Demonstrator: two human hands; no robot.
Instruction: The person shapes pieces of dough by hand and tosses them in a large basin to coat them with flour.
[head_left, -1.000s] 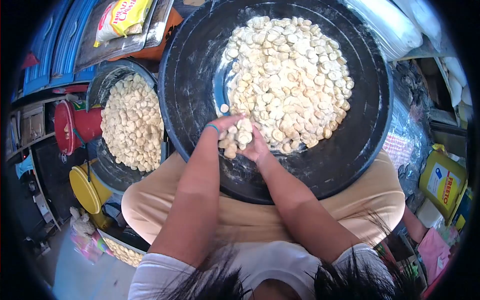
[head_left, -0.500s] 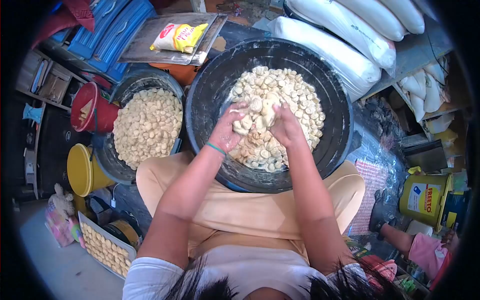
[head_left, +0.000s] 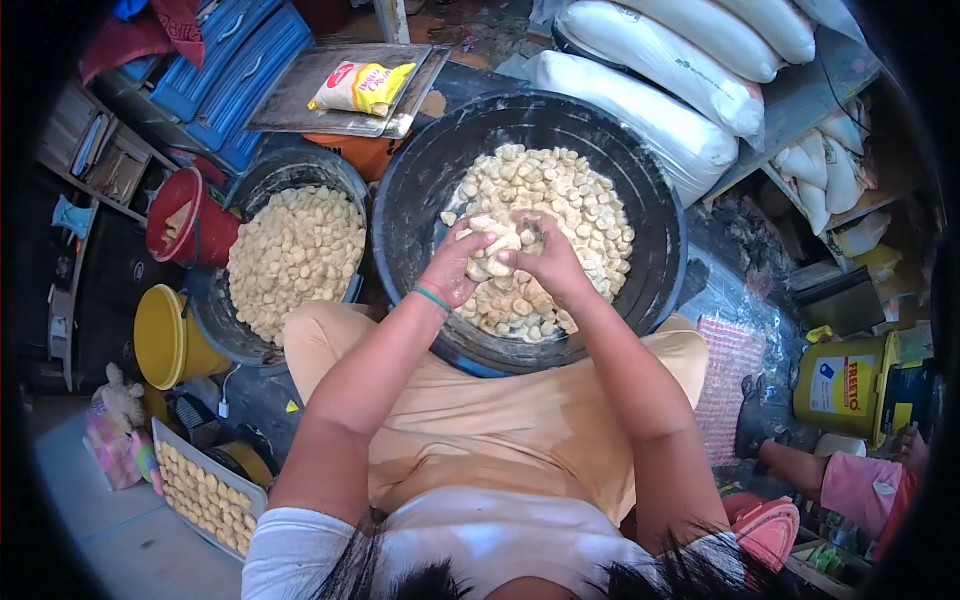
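Note:
A wide black tub [head_left: 655, 240] sits against my crossed legs, holding a heap of small, round, pale dough pieces [head_left: 590, 215] dusted with flour. Over the heap, my left hand [head_left: 457, 266] is cupped, its fingers curled round several dough pieces [head_left: 490, 250]. Facing it, my right hand [head_left: 552, 262] curls around the same handful, thumb toward the left hand. The hands nearly meet, and some fingertips are hidden behind the dough. A green band circles my left wrist.
Left of the tub stands a dark basin [head_left: 215, 325] of similar pieces, beside a red bucket [head_left: 185, 215] and a yellow bucket [head_left: 165, 335]. A tray of pieces [head_left: 205, 490] lies lower left. White sacks [head_left: 640, 125] are stacked behind. Another person's leg [head_left: 795, 462] shows at right.
Both hands have come closer together, the right one moving leftward, with dough pieces gathered between them. The view has shifted slightly.

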